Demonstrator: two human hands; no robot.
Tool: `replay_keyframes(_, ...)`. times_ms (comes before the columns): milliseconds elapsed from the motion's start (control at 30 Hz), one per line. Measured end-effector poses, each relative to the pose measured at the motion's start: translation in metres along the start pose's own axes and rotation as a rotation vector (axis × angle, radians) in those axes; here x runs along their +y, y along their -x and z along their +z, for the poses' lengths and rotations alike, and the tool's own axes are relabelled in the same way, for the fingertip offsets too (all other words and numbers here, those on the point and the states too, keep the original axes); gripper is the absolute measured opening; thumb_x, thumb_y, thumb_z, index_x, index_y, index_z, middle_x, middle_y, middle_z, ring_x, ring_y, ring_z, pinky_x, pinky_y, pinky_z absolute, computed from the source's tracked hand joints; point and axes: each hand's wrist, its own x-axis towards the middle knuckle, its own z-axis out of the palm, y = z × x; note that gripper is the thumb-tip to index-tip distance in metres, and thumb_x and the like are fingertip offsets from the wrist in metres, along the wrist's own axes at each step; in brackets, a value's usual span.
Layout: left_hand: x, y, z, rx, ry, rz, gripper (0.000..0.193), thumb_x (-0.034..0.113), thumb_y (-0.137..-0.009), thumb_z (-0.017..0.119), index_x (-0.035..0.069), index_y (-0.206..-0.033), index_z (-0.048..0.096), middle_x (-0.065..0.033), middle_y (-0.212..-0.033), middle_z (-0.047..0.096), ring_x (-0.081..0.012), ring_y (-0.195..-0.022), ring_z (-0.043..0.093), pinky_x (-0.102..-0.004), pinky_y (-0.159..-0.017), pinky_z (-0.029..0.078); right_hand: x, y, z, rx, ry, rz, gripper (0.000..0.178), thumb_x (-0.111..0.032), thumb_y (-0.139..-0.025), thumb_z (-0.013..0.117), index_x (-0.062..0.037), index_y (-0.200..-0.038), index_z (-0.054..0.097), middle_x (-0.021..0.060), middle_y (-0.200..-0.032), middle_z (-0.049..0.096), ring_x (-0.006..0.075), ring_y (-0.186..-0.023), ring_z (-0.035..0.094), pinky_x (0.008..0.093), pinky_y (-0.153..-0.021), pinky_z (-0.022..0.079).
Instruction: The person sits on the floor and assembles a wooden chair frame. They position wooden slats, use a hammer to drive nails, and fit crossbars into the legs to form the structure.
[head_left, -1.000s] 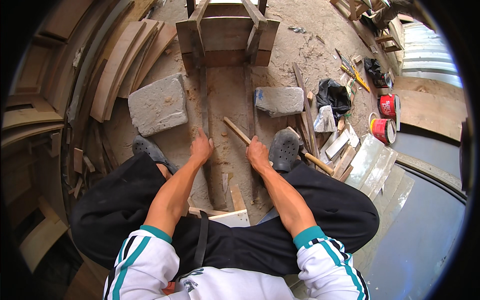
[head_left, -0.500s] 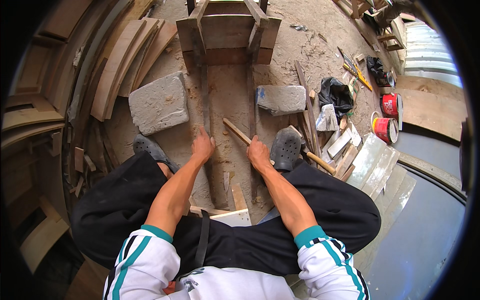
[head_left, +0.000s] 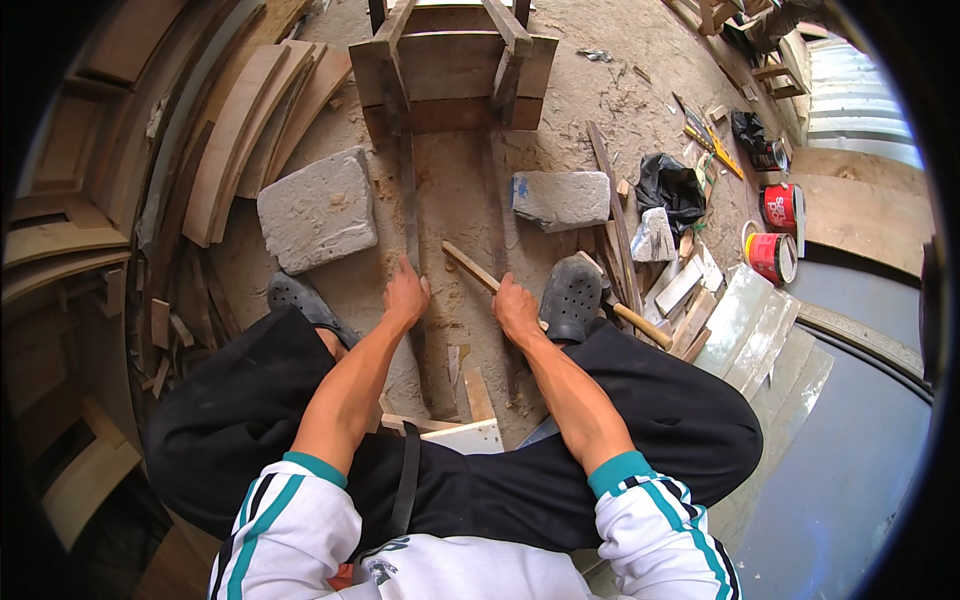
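Two long, dark wooden strips run from a wooden piece of furniture [head_left: 450, 65] at the far side toward my knees. My left hand [head_left: 406, 297] is closed round the left strip [head_left: 409, 190], index finger stretched along it. Closed on the right strip [head_left: 494, 185] is my right hand [head_left: 516, 305], its index finger also pointing forward. A short light stick [head_left: 467, 263] lies aslant between the strips, its near part hidden by my right hand. Beside my right shoe [head_left: 571, 298] is a wooden handle [head_left: 642, 326]; what it belongs to is hidden.
Rough grey blocks flank the strips, a large one [head_left: 318, 210] left and a smaller one [head_left: 562, 200] right. Curved boards [head_left: 240, 130] lean at left. A black plastic bag [head_left: 672, 190], a yellow-handled saw [head_left: 725, 155], red cans [head_left: 770, 258] and wood scraps lie right.
The far part of the right strip has shifted slightly left. Both hands keep nearly the same place and grip.
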Motion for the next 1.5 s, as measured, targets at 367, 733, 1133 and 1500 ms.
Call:
replay_keyframes(367, -0.001, 0.000, 0.001, -0.004, -0.022, -0.022, 0.067, 0.026, -0.091, 0.057, -0.003, -0.141, 0.025, -0.0311, -0.114, 0.056, -0.0468, -0.101, 0.061, -0.0528, -0.088, 0.050, 0.000, 0.004, -0.003, 0.017, -0.023, -0.022, 0.046, -0.021, -0.087, 0.059, 0.0092, -0.119, 0.049, 0.0291, -0.088, 0.067, 0.0466, -0.083, 0.066, 0.0527, -0.076, 0.054)
replay_keyframes(733, -0.002, 0.000, 0.001, -0.002, -0.031, -0.011, 0.069, 0.027, -0.091, 0.057, -0.003, -0.142, 0.022, -0.0312, -0.115, 0.056, -0.0469, -0.101, 0.061, -0.0527, -0.088, 0.050, -0.002, 0.005, -0.006, 0.042, -0.031, -0.023, 0.041, -0.019, -0.086, 0.058, 0.0088, -0.115, 0.050, 0.0296, -0.088, 0.067, 0.0473, -0.084, 0.066, 0.0533, -0.076, 0.053)
replay_keyframes(1133, -0.002, 0.000, 0.001, -0.007, -0.021, -0.007, 0.068, 0.026, -0.091, 0.057, -0.003, -0.142, 0.023, -0.0313, -0.114, 0.056, -0.0476, -0.101, 0.061, -0.0535, -0.088, 0.049, -0.003, 0.005, -0.013, 0.051, -0.044, -0.009, 0.039, -0.017, -0.086, 0.058, 0.0087, -0.115, 0.049, 0.0295, -0.087, 0.066, 0.0467, -0.083, 0.066, 0.0523, -0.075, 0.054)
replay_keyframes(1500, -0.003, 0.000, 0.002, 0.009, -0.028, -0.008, 0.067, 0.026, -0.091, 0.057, -0.003, -0.141, 0.023, -0.0311, -0.114, 0.056, -0.0480, -0.101, 0.061, -0.0541, -0.088, 0.049, -0.004, 0.003, -0.021, 0.042, -0.074, -0.010, 0.031, -0.017, -0.085, 0.059, 0.0064, -0.102, 0.050, 0.0302, -0.082, 0.065, 0.0481, -0.080, 0.066, 0.0540, -0.073, 0.054)
